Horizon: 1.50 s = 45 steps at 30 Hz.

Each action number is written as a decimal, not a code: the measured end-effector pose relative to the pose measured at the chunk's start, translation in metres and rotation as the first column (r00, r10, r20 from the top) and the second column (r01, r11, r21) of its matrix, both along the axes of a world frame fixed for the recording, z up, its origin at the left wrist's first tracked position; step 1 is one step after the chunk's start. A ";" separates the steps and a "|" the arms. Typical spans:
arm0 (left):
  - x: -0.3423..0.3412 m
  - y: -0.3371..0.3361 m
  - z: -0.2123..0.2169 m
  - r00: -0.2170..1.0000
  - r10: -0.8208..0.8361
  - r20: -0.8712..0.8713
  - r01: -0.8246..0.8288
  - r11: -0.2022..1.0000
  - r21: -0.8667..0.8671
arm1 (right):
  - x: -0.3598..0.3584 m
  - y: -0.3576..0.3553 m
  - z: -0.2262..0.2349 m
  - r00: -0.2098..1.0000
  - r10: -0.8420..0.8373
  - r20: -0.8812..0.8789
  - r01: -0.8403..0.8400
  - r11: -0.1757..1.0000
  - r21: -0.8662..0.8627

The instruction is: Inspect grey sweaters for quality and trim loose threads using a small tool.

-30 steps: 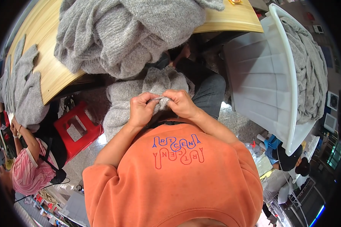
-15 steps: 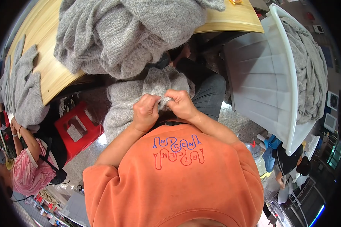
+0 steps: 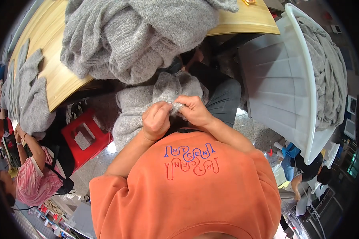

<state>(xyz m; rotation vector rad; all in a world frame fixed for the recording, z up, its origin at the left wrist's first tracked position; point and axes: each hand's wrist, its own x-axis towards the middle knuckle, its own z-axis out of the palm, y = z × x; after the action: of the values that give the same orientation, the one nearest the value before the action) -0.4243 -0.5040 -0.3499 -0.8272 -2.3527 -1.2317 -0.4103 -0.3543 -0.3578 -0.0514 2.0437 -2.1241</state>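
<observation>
A fuzzy grey knit garment point(image 3: 133, 104) lies across my lap, one part of it bunched up between my hands. My left hand point(image 3: 157, 119) is closed, thumb and fingers pinching the knit edge. Right beside it, my right hand point(image 3: 193, 111) grips the same edge, fingers curled. The two hands nearly touch in front of my orange top. Whether a small tool or thread is between the fingertips is too small to tell. Ahead of my hands, a big heap of the same grey knitwear point(image 3: 135, 36) hangs over the table's near edge.
The wooden table point(image 3: 64, 75) spans the front; more grey knit pieces point(image 3: 32, 91) lie at its left end. A white plastic bin point(image 3: 279, 75) with grey knitwear stands on the right. At left are a red stool point(image 3: 87, 137) and a seated person in pink point(image 3: 36, 175); another person works at far right.
My left hand's fingers have shifted a little on the knit edge, and the right thumb and fingers have moved slightly. The view has drifted a bit; the heap and the bin have not moved.
</observation>
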 end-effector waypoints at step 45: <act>-0.099 0.225 0.249 0.823 -0.273 -0.497 0.429 0.874 0.230 | 0.073 0.095 -0.141 0.983 -0.143 0.115 0.064 0.855 0.515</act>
<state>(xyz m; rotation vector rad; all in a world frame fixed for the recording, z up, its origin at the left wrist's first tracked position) -0.5236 -0.2785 -0.1005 -1.3116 -1.6041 -1.3484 -0.3376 -0.2595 -0.4984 0.2936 2.4845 -1.5069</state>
